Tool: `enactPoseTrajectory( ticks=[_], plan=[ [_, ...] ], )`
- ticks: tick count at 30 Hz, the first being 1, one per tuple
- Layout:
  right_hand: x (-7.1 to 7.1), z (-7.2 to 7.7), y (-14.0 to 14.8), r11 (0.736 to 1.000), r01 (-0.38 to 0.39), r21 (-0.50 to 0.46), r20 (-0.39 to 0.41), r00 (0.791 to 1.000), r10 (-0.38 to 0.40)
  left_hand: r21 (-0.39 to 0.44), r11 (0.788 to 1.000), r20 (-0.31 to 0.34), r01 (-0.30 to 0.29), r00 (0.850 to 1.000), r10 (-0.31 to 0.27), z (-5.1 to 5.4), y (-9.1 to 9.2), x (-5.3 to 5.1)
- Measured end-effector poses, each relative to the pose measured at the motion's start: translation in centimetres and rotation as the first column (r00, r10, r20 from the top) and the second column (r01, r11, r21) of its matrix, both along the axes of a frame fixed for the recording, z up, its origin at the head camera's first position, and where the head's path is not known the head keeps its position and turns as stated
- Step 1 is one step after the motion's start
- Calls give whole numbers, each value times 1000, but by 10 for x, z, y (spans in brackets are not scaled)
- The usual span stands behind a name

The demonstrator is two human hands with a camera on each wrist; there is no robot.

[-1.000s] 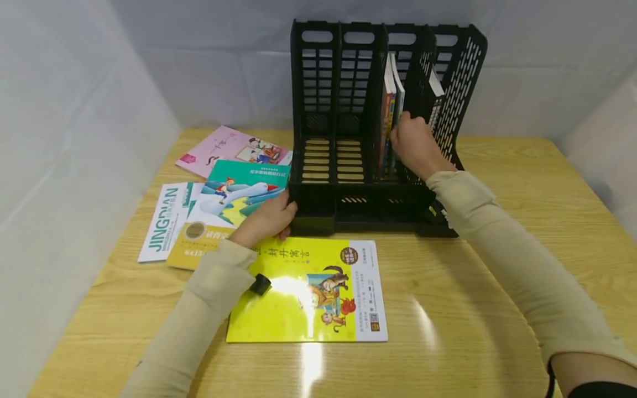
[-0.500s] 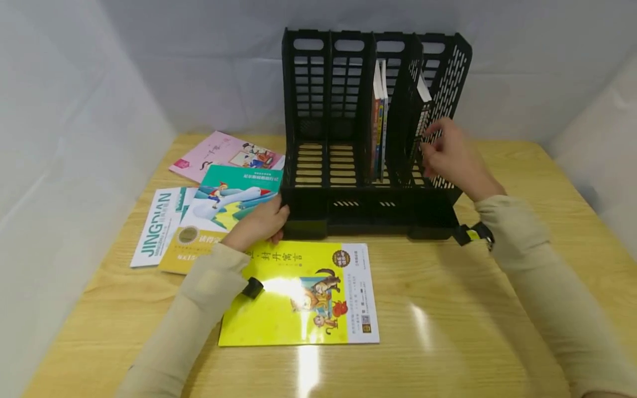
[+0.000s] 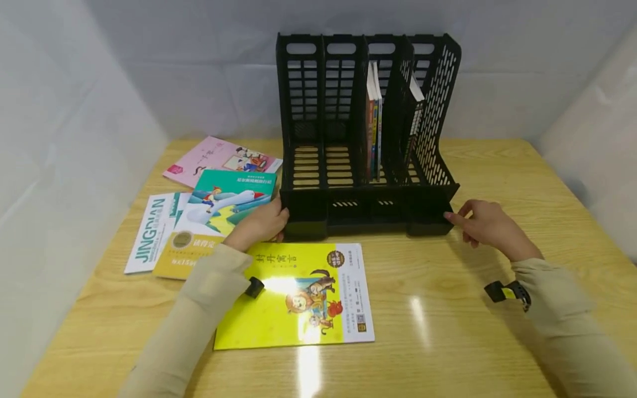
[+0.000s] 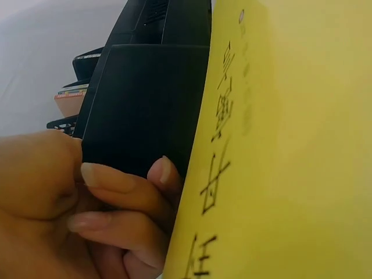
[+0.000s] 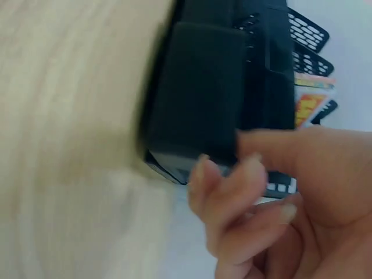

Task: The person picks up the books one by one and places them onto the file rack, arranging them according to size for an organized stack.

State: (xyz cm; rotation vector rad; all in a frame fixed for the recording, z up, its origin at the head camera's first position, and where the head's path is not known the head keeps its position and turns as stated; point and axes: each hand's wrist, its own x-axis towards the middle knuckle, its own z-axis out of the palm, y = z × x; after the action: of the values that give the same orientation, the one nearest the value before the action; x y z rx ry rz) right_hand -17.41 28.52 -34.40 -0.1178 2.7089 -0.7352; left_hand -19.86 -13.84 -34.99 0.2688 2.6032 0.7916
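Here, the black rack (image 3: 368, 215) stands on the tabletop (image 3: 448, 337) with some thin books (image 3: 374, 119) upright inside. The left hand (image 3: 260, 224) holds its left front corner with curled fingers. The right hand (image 3: 490, 225) touches the right front corner; I can't tell if it pinches. A yellow book (image 3: 278, 320) lies flat in front.

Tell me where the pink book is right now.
In the head view, the pink book lies on the table at the far left, beside the black rack, partly covered by the green-topped book.
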Motion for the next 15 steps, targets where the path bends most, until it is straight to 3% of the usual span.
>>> enactPoseTrajectory(
  ticks=[5,10,15],
  plan=[
    [-4,-16,-9,999,24,22,-102,995,-22,-42,999,11,9,1000,-9,0,1,-2],
    [-11,-25,-14,1000,13,-11,-76,997,-14,-58,998,23,11,1000,-10,0,-2,-2],
    [-17,-23,-10,999,-34,-6,-29,999,34,-53,998,5,44,999,-44,1,-3,-6]
  ],
)
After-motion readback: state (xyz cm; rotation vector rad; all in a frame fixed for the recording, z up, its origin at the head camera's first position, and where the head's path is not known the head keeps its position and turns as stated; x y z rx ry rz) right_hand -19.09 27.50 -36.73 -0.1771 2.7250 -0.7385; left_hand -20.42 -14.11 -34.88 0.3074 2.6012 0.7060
